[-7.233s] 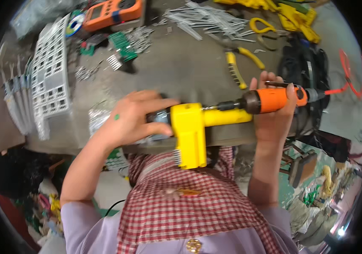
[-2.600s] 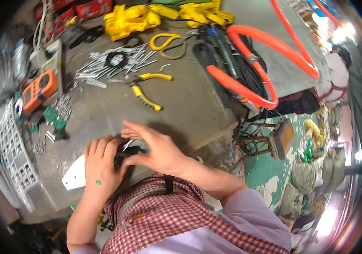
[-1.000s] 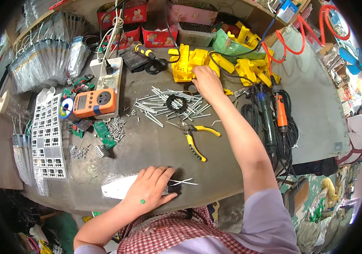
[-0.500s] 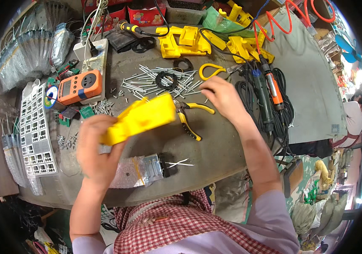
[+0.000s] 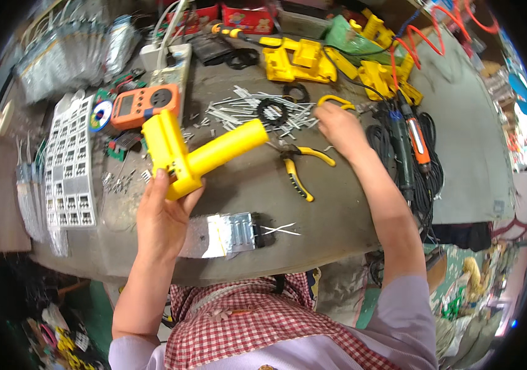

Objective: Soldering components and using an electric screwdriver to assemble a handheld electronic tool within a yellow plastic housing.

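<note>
My left hand (image 5: 168, 209) is closed round the base of a yellow plastic housing (image 5: 180, 157), raised above the bench, its tube-shaped part pointing right. My right hand (image 5: 341, 131) is at the right end of a pile of long screws (image 5: 238, 111), its fingers bent together; whether a screw is between them is hidden. Just beyond those fingers lies a yellow-handled tool (image 5: 337, 100), partly covered by the hand. Between my hands, yellow-and-black pliers (image 5: 300, 166) lie with their handles spread. Nearer me rests a silver-wrapped part (image 5: 232, 234) with two white wires.
An orange meter (image 5: 146, 106) and a white sheet of dark parts (image 5: 69, 163) lie at the left. More yellow housings (image 5: 300, 60) sit at the back. Two electric screwdrivers (image 5: 414, 142) with coiled black cables lie at the right, under a red coiled hose (image 5: 442, 31).
My left hand has turned the yellow housing so that its tube now shows pointing right. My right hand stays by the screw pile. The whole view has shifted slightly.
</note>
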{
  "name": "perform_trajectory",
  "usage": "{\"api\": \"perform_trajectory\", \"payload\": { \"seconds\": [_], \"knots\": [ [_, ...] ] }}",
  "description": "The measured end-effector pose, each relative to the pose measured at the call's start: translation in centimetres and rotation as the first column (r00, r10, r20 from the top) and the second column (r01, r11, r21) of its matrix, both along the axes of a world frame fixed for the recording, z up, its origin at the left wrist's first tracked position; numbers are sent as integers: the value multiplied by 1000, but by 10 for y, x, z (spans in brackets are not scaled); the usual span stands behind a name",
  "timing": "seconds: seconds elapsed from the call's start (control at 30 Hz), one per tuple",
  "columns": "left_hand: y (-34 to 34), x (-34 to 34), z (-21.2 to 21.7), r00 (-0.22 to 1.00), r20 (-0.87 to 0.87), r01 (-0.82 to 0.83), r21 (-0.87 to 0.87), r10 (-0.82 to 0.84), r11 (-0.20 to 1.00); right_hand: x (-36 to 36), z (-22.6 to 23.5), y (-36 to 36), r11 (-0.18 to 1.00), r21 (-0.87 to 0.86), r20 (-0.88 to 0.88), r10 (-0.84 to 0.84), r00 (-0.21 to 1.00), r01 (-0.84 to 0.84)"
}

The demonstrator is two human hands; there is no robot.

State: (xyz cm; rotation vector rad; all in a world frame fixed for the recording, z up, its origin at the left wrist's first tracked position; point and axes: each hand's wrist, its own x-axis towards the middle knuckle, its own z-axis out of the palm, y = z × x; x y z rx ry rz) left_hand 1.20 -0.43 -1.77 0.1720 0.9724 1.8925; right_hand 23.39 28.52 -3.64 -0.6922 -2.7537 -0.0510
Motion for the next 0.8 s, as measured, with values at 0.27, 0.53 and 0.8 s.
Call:
{"api": "perform_trajectory", "payload": {
  "seconds": [0.27,0.53,0.8],
  "knots": [
    [1,23,1,992,-104,76,1,-76,997,-49,72,-131,946,-95,-381,253,889,-310],
    [-12,22,10,896,-304,322,-60,-325,945,-47,60,-154,861,-205,-467,333,819,-466],
    [-6,31,2,970,-80,238,126,-229,963,-18,75,-170,972,-86,-459,156,875,-219]
  ]
}}
